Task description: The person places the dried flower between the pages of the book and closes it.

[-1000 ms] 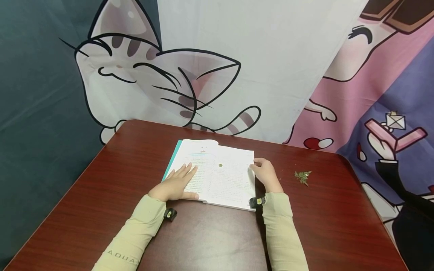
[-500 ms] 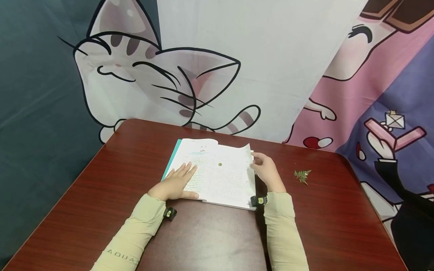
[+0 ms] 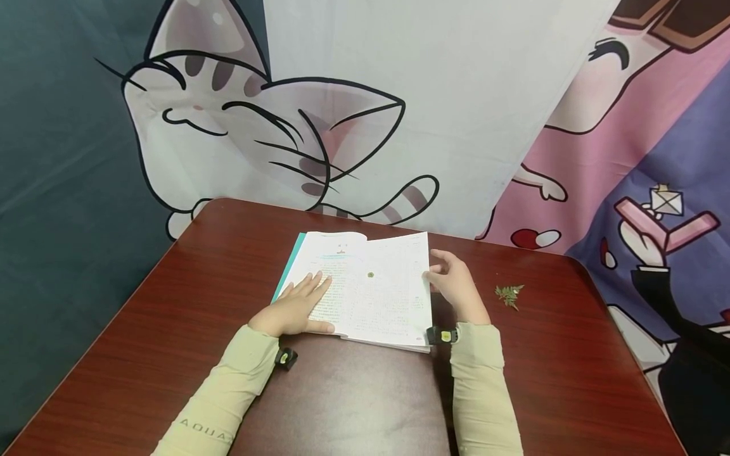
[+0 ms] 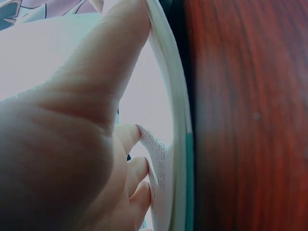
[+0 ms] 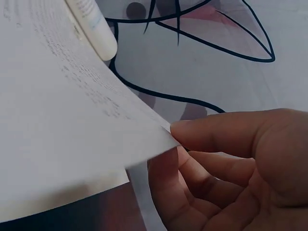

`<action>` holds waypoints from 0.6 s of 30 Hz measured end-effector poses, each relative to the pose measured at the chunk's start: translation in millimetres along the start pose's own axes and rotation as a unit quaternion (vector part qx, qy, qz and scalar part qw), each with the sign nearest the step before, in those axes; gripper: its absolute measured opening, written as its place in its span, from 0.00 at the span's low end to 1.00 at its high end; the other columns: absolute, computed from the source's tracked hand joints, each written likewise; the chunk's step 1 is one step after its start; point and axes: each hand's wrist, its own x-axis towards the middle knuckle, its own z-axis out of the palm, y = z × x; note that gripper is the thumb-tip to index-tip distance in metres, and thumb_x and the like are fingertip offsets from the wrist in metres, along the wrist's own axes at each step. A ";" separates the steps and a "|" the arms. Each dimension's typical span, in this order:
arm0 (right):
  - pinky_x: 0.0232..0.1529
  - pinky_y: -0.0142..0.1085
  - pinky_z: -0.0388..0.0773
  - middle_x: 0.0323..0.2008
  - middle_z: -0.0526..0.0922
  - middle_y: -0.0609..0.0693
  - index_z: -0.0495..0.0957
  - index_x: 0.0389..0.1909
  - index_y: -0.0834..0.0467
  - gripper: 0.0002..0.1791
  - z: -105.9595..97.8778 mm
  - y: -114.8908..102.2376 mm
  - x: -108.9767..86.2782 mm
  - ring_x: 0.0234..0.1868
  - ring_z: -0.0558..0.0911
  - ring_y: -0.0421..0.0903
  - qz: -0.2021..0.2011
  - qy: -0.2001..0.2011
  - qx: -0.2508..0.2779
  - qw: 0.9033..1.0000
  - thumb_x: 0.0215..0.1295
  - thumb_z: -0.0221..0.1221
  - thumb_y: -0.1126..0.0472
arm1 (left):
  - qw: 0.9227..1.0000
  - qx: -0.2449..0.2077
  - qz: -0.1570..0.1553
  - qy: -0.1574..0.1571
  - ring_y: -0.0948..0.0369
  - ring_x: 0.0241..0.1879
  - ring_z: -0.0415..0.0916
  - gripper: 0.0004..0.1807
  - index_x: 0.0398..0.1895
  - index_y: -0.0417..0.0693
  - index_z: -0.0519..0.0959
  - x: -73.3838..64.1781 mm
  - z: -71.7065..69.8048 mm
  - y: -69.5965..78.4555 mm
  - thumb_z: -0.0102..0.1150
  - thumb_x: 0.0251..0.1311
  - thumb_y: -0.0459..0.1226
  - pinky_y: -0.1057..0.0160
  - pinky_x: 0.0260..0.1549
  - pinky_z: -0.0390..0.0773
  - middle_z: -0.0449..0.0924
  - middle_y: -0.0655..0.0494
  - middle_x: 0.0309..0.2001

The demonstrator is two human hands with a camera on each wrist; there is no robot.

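Note:
An open book (image 3: 333, 246) with a teal cover edge lies on the table. My left hand (image 3: 293, 311) rests on its left page, fingers spread and straight; the left wrist view shows the thumb (image 4: 103, 53) along the book's near edge. On the other side, my right hand (image 3: 454, 282) pinches the outer edge of a right-hand page (image 3: 399, 310) between thumb and index finger. That page (image 5: 72, 130) is lifted off the sheets below in the right wrist view. A small round green piece (image 3: 371, 275) shows on the right page near the fold.
A green fern-like sprig (image 3: 509, 296) lies on the dark red wooden table (image 3: 559, 354), right of my right hand. Behind the table hangs a cloth backdrop (image 3: 445, 76) with cartoon drawings. At the far right is a dark shape (image 3: 692, 392) beside the table.
My right hand has lifted the page's outer edge, first curling its upper corner, now raising the whole side. The hand has shifted slightly right and away from me. My left hand stays put.

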 end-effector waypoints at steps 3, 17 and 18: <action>0.45 0.42 0.85 0.45 0.82 0.61 0.68 0.71 0.62 0.30 -4.2 -2.9 -4.0 0.42 0.83 0.53 -0.001 -0.012 0.012 1.000 0.68 0.60 0.67 | 1.000 0.000 0.001 -0.001 0.42 0.80 0.35 0.58 0.82 0.42 0.46 0.2 0.2 -0.8 0.64 0.61 0.61 0.36 0.73 0.39 0.38 0.40 0.81; 0.39 0.34 0.84 0.42 0.81 0.59 0.74 0.64 0.67 0.20 -10.4 -9.1 -6.6 0.33 0.81 0.45 -0.015 -0.074 0.144 0.987 0.76 0.50 0.66 | 1.000 -0.004 0.003 0.001 0.41 0.80 0.36 0.57 0.82 0.42 0.47 0.4 0.4 -0.9 0.64 0.61 0.61 0.35 0.73 0.39 0.39 0.39 0.81; 0.38 0.33 0.84 0.40 0.81 0.58 0.73 0.64 0.68 0.20 -9.6 -9.7 -6.6 0.33 0.81 0.44 -0.020 -0.078 0.156 0.985 0.76 0.49 0.67 | 1.000 -0.003 0.003 0.001 0.41 0.80 0.36 0.57 0.82 0.42 0.47 0.6 0.4 -0.9 0.64 0.61 0.61 0.35 0.73 0.40 0.39 0.39 0.81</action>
